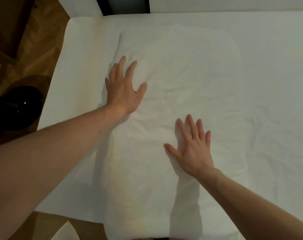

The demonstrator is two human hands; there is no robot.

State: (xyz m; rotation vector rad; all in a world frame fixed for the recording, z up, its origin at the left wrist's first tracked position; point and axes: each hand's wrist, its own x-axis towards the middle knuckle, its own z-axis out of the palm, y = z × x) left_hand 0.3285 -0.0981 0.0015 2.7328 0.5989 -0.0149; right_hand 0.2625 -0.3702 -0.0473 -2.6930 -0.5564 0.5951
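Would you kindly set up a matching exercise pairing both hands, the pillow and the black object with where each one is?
1. left hand
2. right hand
3. white pillow
4. black round object

A. beside the bed, at the picture's left edge
B. flat on the pillow's far left part
C. spread at the pillow's near part
D. lying on the bed

Pairs: 1-B, 2-C, 3-D, 4-A

A bedroom: white-sheeted bed [251, 49], wooden floor [43, 54].
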